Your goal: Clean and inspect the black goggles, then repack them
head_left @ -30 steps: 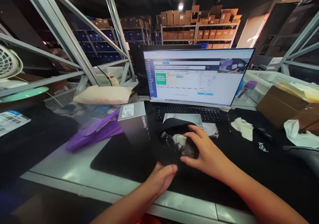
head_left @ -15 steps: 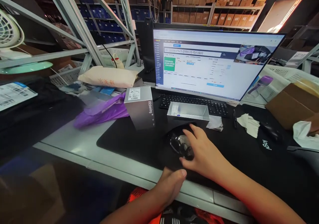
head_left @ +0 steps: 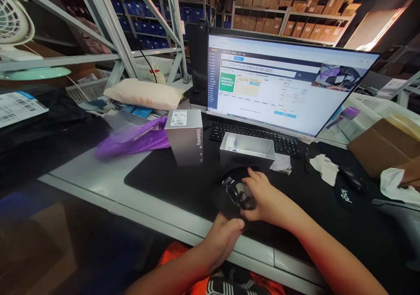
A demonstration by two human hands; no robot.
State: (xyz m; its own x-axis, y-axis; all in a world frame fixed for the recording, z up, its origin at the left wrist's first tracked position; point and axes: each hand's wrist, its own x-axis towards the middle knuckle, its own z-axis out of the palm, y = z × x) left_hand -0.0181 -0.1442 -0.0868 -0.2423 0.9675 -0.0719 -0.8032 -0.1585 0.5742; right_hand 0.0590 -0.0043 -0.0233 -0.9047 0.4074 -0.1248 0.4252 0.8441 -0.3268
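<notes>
Two bare hands work at a dark case [head_left: 234, 172] over the black mat [head_left: 164, 179], with a glossy black item [head_left: 233, 192] in the case. Taking the glossy item as the dial's centre and twelve as straight away from the person, the right hand [head_left: 267, 199] is at three o'clock, thumb and fingers apart in a curve about the case's side; whether they pinch it, I cannot tell. The left hand [head_left: 225, 240] lies between six and seven, thumb up, fingers curled out of sight; its grip cannot be told either. At twelve stands an open silver tray [head_left: 247, 155], just in front of the keyboard [head_left: 285, 146]. The silver box [head_left: 187, 144] stands upright at ten, a purple bag [head_left: 134, 142] beyond it. Crumpled paper [head_left: 281, 163] and a pen [head_left: 307, 160] lie towards two, the mouse [head_left: 352, 178] at three, beyond the right hand. The monitor [head_left: 278, 85] stands at one.
</notes>
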